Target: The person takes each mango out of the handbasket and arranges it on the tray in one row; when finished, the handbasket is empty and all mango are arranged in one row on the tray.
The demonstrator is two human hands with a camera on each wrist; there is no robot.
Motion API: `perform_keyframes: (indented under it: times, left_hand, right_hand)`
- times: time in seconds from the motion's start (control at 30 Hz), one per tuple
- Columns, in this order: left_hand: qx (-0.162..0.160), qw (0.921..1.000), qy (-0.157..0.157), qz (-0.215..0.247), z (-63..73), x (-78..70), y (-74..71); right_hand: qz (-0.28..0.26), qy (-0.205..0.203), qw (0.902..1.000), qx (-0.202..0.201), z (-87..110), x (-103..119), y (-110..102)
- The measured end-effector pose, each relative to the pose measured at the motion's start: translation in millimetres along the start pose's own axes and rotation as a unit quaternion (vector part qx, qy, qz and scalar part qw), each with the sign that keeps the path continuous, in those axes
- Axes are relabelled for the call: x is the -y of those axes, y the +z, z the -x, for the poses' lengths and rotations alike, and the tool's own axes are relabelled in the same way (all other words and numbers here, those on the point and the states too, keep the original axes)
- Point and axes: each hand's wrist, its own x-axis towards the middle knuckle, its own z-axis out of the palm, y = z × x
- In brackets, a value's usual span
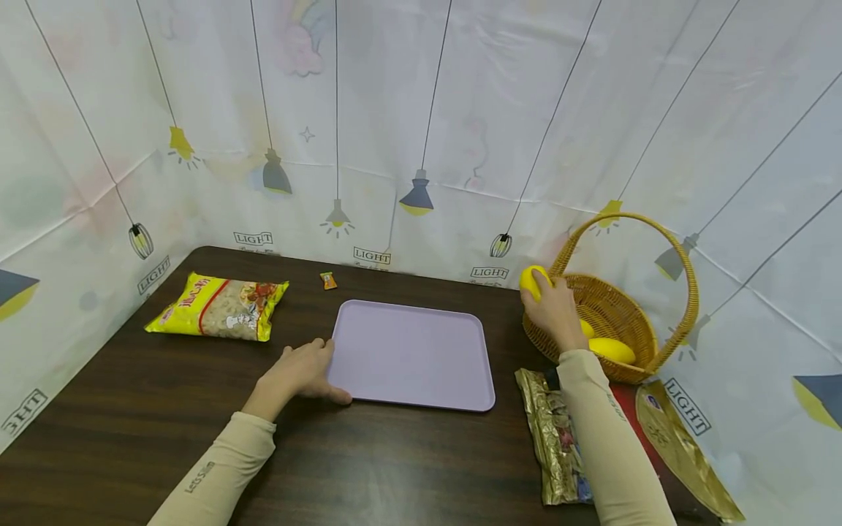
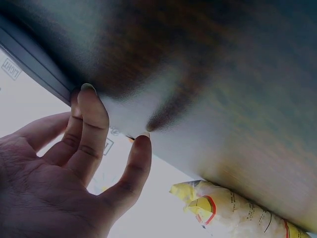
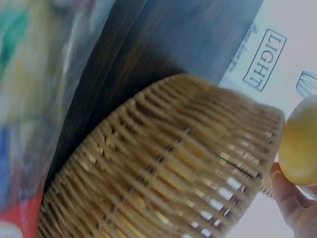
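My right hand (image 1: 559, 315) grips a smooth, oval yellow fruit (image 1: 530, 282) above the left rim of a wicker basket (image 1: 647, 321). The right wrist view shows the fruit (image 3: 303, 144) at the right edge, with fingers (image 3: 286, 193) against its underside. More yellow fruit (image 1: 612, 350) lies inside the basket, partly hidden by my arm. A pale purple tray (image 1: 411, 354) lies flat on the table, and my left hand (image 1: 299, 372) rests at its near left corner. The thumb is along the front edge, the other fingers at the left side, holding nothing.
A yellow snack bag (image 1: 224, 307) lies at the back left, with a small orange wrapped candy (image 1: 328, 280) to its right. Gold packaging (image 1: 549, 438) and a red-and-gold bag (image 1: 677, 453) lie in front of the basket. A printed curtain (image 1: 408, 109) hangs behind the dark table (image 1: 395, 467).
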Motion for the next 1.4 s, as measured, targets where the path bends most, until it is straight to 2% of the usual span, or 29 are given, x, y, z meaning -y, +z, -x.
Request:
perform_keyframes:
  times: [0.17, 0.43, 0.67, 1.07, 1.4]
  left_hand:
    - [0.001, 1.0000, -0.001, -0.001, 0.6, -1.0, -0.9]
    - [0.002, 1.0000, 0.000, -0.003, 0.4, -1.1, -1.2]
    - [-0.001, 1.0000, 0.002, -0.004, -0.7, -0.2, -0.1]
    - [-0.004, 1.0000, 0.003, -0.008, -0.5, -0.4, 0.1]
    - [-0.004, 0.9999, 0.004, -0.010, 0.0, -0.2, 0.3]
  right_hand:
    - [-0.013, -0.008, 0.9998, -0.012, -0.4, 7.3, 5.9]
    - [-0.053, -0.016, 0.9984, -0.008, -2.3, 20.7, 19.8]
    - [-0.056, -0.029, 0.9977, 0.026, -1.7, 39.4, 32.8]
    - [-0.076, -0.037, 0.9952, 0.050, 2.0, 72.6, 59.9]
    - [-0.083, -0.064, 0.9919, 0.072, 12.9, 102.9, 81.5]
